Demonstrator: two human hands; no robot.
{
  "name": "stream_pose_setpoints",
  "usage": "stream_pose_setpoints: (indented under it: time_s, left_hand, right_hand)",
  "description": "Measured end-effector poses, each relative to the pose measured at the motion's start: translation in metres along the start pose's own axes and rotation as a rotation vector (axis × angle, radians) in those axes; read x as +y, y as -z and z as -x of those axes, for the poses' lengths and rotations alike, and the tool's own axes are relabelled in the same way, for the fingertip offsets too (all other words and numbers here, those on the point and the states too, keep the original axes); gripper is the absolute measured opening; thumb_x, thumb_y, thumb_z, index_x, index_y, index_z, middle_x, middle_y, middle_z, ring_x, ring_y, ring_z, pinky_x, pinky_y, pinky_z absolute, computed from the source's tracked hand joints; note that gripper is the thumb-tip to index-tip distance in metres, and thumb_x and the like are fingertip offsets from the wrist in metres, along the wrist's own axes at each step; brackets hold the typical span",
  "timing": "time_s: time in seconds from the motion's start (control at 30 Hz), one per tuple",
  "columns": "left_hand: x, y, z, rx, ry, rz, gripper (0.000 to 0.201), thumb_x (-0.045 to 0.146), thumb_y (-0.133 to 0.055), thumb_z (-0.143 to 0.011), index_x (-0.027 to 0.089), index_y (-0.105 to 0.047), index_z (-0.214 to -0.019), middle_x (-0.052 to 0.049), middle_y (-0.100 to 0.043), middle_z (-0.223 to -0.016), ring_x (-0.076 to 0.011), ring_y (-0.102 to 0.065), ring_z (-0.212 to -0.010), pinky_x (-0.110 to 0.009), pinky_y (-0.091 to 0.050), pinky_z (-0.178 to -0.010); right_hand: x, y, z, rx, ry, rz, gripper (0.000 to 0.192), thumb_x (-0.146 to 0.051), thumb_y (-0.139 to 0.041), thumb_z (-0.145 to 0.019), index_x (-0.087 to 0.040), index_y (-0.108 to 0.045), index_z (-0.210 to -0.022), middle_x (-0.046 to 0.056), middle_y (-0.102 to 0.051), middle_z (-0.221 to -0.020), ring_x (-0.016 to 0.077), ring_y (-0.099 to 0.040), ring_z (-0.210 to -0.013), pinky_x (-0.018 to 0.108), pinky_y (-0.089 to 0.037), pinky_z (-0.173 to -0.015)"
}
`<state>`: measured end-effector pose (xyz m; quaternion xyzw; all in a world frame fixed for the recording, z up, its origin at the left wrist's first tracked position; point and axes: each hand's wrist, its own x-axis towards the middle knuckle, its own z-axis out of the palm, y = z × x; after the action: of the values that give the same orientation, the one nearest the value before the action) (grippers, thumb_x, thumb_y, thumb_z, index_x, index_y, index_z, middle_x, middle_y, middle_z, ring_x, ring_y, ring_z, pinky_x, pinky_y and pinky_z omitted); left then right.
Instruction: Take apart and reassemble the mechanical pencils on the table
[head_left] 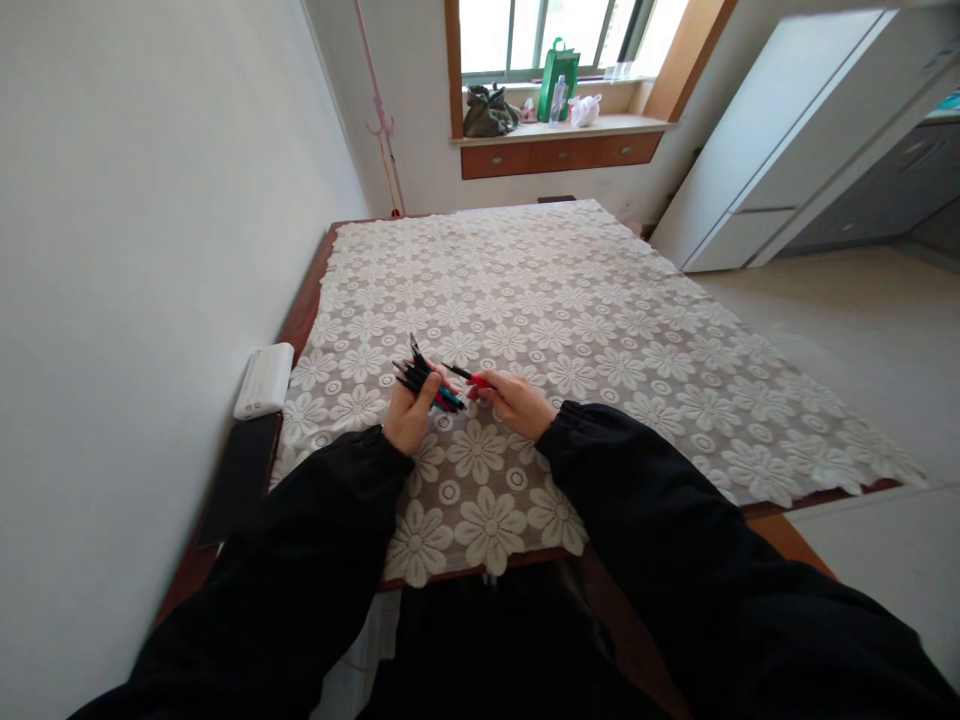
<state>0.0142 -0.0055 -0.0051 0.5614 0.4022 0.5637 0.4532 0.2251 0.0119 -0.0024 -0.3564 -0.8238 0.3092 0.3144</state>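
My left hand [410, 412] is closed around a bundle of pens [422, 376], mostly black with some blue and red showing. Their thin dark ends fan out up and to the left, and the other ends poke out below my thumb. Just to the right, my right hand [517, 402] pinches a single pen [467, 376] with a red part near the fingers and a dark, thin end pointing left toward the bundle. A small gap separates the two hands. Both are over the near part of the flowered lace tablecloth [489, 530].
At the table's left edge lie a white box-shaped device [264, 381] and a flat black object [241, 468], close to the wall. Beyond the table, a windowsill holds a green bag [557, 85], a dark bag [490, 110] and a clear bottle [557, 101]. A white fridge [780, 130] stands right.
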Motion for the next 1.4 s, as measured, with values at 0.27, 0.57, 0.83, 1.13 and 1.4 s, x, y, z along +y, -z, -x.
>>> stream_pose_setpoints:
  time_s: [0.27,0.57,0.83,1.13,1.4]
  left_hand:
    - [-0.007,0.036,-0.025,0.421,-0.166,-0.196,0.037,0.050,-0.075,-0.083,0.022,-0.051,-0.092,0.004,-0.055,-0.076,-0.0093,-0.054,-0.059,-0.025,-0.051,-0.061]
    - [-0.009,0.039,-0.021,-0.099,-0.023,-0.972,0.022,0.043,-0.068,-0.085,0.025,-0.067,-0.098,-0.001,-0.066,-0.073,-0.0207,-0.062,-0.067,-0.028,-0.039,-0.062]
    - [0.021,0.068,-0.036,-0.169,0.269,-1.592,0.043,0.061,-0.054,-0.091,0.026,-0.067,-0.113,-0.010,-0.074,-0.104,-0.0326,-0.069,-0.100,-0.035,-0.047,-0.078]
    - [0.009,0.081,-0.040,-0.128,0.207,-1.651,0.040,0.036,-0.049,-0.095,0.019,-0.058,-0.130,-0.017,-0.065,-0.124,-0.0350,-0.061,-0.115,-0.043,-0.049,-0.089]
    - [-0.005,0.073,-0.030,-0.082,0.069,-1.571,0.053,0.031,-0.051,-0.087,0.018,-0.055,-0.138,-0.014,-0.057,-0.144,-0.0363,-0.051,-0.127,-0.052,-0.040,-0.105]
  right_hand:
    - [0.002,0.002,0.000,-0.002,0.014,0.041,0.019,-0.026,-0.043,-0.102,-0.023,-0.061,-0.109,0.001,-0.074,-0.091,0.0162,-0.066,-0.080,0.028,-0.047,-0.077]
    - [0.000,0.004,0.000,-0.036,0.046,0.079,0.019,-0.022,-0.044,-0.101,-0.021,-0.062,-0.107,0.003,-0.072,-0.092,0.0168,-0.065,-0.082,0.027,-0.045,-0.078]
    - [0.009,0.003,0.000,-0.058,0.071,0.177,0.020,-0.021,-0.046,-0.101,-0.020,-0.063,-0.113,0.005,-0.072,-0.096,0.0184,-0.064,-0.088,0.028,-0.045,-0.081]
    - [0.008,0.003,0.000,-0.005,0.068,0.257,0.022,-0.019,-0.047,-0.102,-0.018,-0.065,-0.115,0.008,-0.069,-0.103,0.0205,-0.062,-0.097,0.031,-0.045,-0.088]
    - [0.011,0.005,-0.001,-0.067,0.048,0.350,0.028,-0.007,-0.047,-0.096,-0.019,-0.066,-0.112,0.007,-0.066,-0.104,0.0203,-0.059,-0.096,0.032,-0.044,-0.087]
